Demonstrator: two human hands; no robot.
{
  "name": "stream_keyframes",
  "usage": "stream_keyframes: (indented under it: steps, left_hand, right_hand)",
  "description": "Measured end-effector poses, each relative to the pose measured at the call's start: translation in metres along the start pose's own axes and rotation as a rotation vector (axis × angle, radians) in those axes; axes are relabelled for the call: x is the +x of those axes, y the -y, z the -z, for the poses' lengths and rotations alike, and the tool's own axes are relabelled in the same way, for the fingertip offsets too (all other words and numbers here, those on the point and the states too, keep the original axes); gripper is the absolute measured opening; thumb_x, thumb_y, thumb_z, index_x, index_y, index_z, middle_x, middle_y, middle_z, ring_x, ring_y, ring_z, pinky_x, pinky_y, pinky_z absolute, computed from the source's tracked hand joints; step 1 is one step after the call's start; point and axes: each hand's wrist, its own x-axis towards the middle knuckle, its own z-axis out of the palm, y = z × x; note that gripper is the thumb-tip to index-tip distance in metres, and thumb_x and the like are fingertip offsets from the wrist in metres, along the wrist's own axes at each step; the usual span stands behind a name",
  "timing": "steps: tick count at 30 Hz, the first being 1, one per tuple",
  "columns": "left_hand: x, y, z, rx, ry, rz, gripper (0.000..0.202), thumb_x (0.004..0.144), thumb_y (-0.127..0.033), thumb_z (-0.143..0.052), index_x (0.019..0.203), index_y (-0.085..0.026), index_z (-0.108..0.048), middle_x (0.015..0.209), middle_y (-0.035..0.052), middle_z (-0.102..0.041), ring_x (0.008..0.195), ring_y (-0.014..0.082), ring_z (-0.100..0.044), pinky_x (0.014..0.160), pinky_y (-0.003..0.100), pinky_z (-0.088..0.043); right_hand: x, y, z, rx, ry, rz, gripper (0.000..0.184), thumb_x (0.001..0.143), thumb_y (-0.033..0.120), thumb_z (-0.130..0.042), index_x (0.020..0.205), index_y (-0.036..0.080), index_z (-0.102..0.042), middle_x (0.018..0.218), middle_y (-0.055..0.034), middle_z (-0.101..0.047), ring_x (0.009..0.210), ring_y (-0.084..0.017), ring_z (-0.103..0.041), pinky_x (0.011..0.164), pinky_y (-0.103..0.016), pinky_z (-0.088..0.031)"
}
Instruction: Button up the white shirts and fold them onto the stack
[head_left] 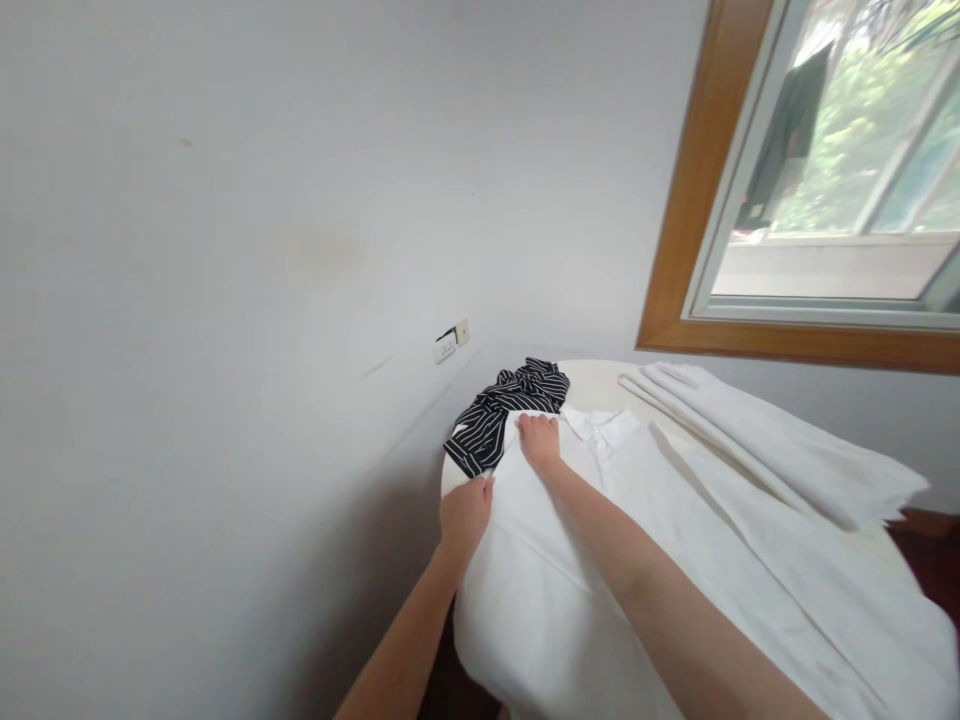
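A white collared shirt point(555, 570) lies spread over a round table, its lower part hanging past the near edge. My left hand point(466, 510) is closed on the shirt's left edge, close to the table's rim. Farther up, my right hand point(538, 440) grips the cloth by the shoulder, left of the collar point(600, 428), with its fingers curled. Just beyond both hands sits a bunched black cloth with white stripes point(510, 405). The fingertips of both hands are partly hidden.
A folded white cloth point(765, 430) lies on the right of the white table point(589, 375). Walls meet behind the table, with a power socket point(445, 348) at the left. A wood-framed window point(825, 345) is at upper right.
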Motion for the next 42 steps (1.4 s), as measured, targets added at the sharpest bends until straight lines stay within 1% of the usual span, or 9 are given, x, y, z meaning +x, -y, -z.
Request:
stream_keyframes:
  steps: [4, 8, 12, 15, 18, 21, 25, 31, 42]
  left_hand:
    - [-0.001, -0.001, 0.012, 0.033, -0.110, -0.071, 0.034, 0.092, -0.040, -0.037, 0.093, -0.017, -0.061, 0.091, 0.0117, -0.063, 0.091, 0.0253, -0.059, 0.073, 0.035, -0.042]
    - [0.017, -0.012, 0.019, -0.040, -0.248, -0.249, 0.022, 0.090, -0.028, -0.042, 0.100, -0.017, -0.059, 0.101, 0.0108, -0.060, 0.102, 0.0248, -0.053, 0.086, 0.039, -0.042]
    - [0.052, -0.032, -0.003, -0.169, -0.272, -0.514, 0.033, 0.091, -0.015, -0.034, 0.116, -0.013, -0.056, 0.116, 0.0130, -0.059, 0.113, 0.0216, -0.050, 0.100, 0.038, -0.039]
    - [0.070, -0.044, -0.031, -0.159, -0.261, -0.590, 0.039, 0.092, -0.021, -0.034, 0.124, -0.008, -0.052, 0.130, 0.0165, -0.054, 0.125, 0.0224, -0.045, 0.106, 0.038, -0.035]
    - [0.076, -0.045, -0.052, -0.104, -0.263, -0.575, 0.046, 0.092, -0.031, -0.035, 0.129, -0.007, -0.050, 0.137, 0.0169, -0.048, 0.132, 0.0244, -0.038, 0.110, 0.039, -0.030]
    - [0.079, -0.041, -0.058, -0.072, -0.272, -0.546, 0.051, 0.092, -0.039, -0.037, 0.134, -0.012, -0.048, 0.143, 0.0163, -0.041, 0.136, 0.0273, -0.032, 0.111, 0.040, -0.028]
    - [0.087, -0.040, -0.054, -0.043, -0.224, -0.497, 0.058, 0.088, -0.049, -0.041, 0.137, -0.019, -0.045, 0.147, 0.0146, -0.036, 0.137, 0.0321, -0.029, 0.109, 0.045, -0.029]
    - [0.097, -0.046, -0.049, 0.007, -0.130, -0.431, 0.060, 0.092, -0.049, -0.034, 0.143, -0.017, -0.035, 0.149, 0.0150, -0.031, 0.139, 0.0292, -0.025, 0.110, 0.043, -0.025]
    - [0.103, -0.049, -0.049, 0.094, -0.061, -0.417, 0.062, 0.092, -0.052, -0.029, 0.144, -0.019, -0.031, 0.150, 0.0158, -0.028, 0.138, 0.0319, -0.026, 0.108, 0.044, -0.024]
  right_hand:
    - [0.001, -0.005, 0.010, 0.006, -0.053, -0.048, 0.036, 0.099, 0.040, -0.027, 0.103, 0.017, -0.055, 0.101, -0.0103, -0.063, 0.099, -0.024, -0.051, 0.085, -0.038, -0.031]
    - [0.000, -0.024, 0.043, 0.006, -0.036, -0.037, 0.035, 0.099, 0.035, -0.026, 0.104, 0.018, -0.056, 0.105, -0.0101, -0.062, 0.100, -0.023, -0.052, 0.083, -0.035, -0.035]
    - [-0.031, -0.051, 0.068, 0.036, 0.184, 0.084, 0.032, 0.096, 0.022, -0.032, 0.106, 0.015, -0.062, 0.105, -0.0118, -0.063, 0.100, -0.021, -0.056, 0.084, -0.031, -0.039]
    - [-0.079, -0.061, 0.066, 0.089, 0.300, 0.215, 0.036, 0.094, 0.021, -0.035, 0.119, 0.012, -0.059, 0.120, -0.0144, -0.060, 0.112, -0.021, -0.053, 0.094, -0.030, -0.038]
    - [-0.128, -0.061, 0.057, 0.086, 0.256, 0.293, 0.051, 0.094, 0.043, -0.038, 0.134, 0.012, -0.047, 0.141, -0.0179, -0.043, 0.132, -0.027, -0.036, 0.106, -0.039, -0.030]
    - [-0.156, -0.059, 0.054, 0.086, 0.205, 0.295, 0.059, 0.092, 0.057, -0.031, 0.141, 0.023, -0.039, 0.150, -0.0122, -0.029, 0.139, -0.028, -0.023, 0.111, -0.046, -0.018]
    - [-0.160, -0.056, 0.062, 0.082, 0.212, 0.260, 0.063, 0.091, 0.061, -0.027, 0.142, 0.025, -0.038, 0.151, -0.0102, -0.027, 0.140, -0.027, -0.020, 0.112, -0.047, -0.014]
    - [-0.172, -0.056, 0.081, 0.091, 0.258, 0.283, 0.059, 0.092, 0.060, -0.029, 0.142, 0.030, -0.036, 0.152, -0.0056, -0.027, 0.140, -0.027, -0.018, 0.112, -0.051, -0.010]
    - [-0.299, -0.141, 0.143, 0.089, 0.160, 0.165, 0.052, 0.093, 0.047, -0.041, 0.141, 0.028, -0.039, 0.149, -0.0074, -0.031, 0.139, -0.024, -0.026, 0.112, -0.048, -0.023]
